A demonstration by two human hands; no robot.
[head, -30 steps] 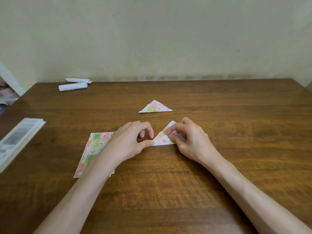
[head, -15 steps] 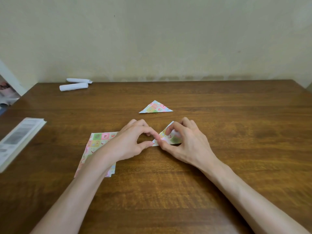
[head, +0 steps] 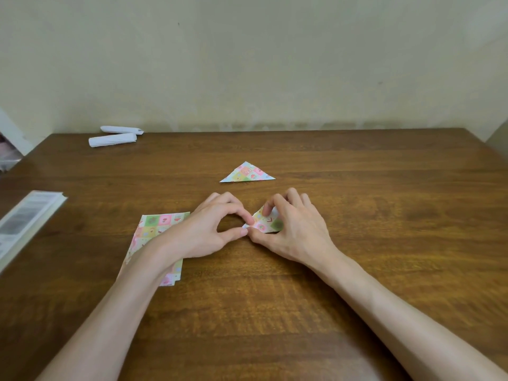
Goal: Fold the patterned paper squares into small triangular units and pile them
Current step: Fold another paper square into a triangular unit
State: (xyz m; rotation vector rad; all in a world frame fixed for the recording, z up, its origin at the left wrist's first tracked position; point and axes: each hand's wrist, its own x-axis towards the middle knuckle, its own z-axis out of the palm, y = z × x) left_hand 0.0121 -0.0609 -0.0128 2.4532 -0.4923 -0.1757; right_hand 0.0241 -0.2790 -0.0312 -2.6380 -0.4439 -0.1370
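two white paper rolls [head: 112, 139] lie at the back left of the table [head: 384, 215]. a booklet [head: 24, 218] sits at the left edge, print too blurry to read. the left arm hides part of the patterned squares [head: 154, 226]. a folded triangle [head: 247, 173] lies past the hands. the left hand [head: 209, 229] and right hand [head: 297, 229] both pinch the small paper [head: 268, 222], fingers curled.

A brown wood-grain counter [head: 357, 270] stands against a pale wall. Toward its middle lies 1 folded triangle [head: 247, 173] of patterned paper, flat. Nearer the front, left of centre, sits a stack of patterned squares [head: 154, 229], partly under a forearm. Just right of it a half-folded piece [head: 268, 222] rests on the wood, pinched by both hands. 2 white paper rolls [head: 112, 139] lie near the far left corner, and a printed booklet [head: 24, 218] overhangs the left edge.
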